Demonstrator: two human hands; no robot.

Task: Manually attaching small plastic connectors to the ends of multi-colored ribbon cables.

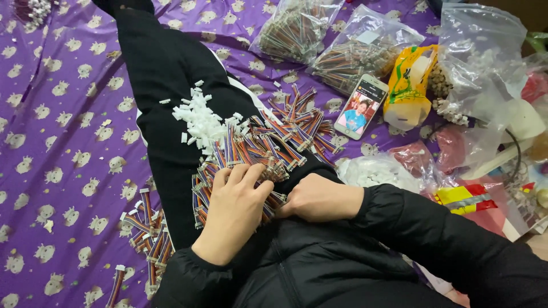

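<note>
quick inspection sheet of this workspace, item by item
surface: purple patterned sheet, with a black-trousered leg stretched across it
job's things: pile of multicoloured wire pieces and small white connectors on the leg
clutter: bags of wire pieces, phone, yellow bag, clear bags
hands: left hand rests on the wires; right hand beside it, fingers tucked under, grip hidden
cables: more wire pieces lie loose on the sheet
surroundings: nothing seen

right hand [319, 197] fingers buried under wire bundles [257, 151], top bags [297, 25] cropped by edge
</note>
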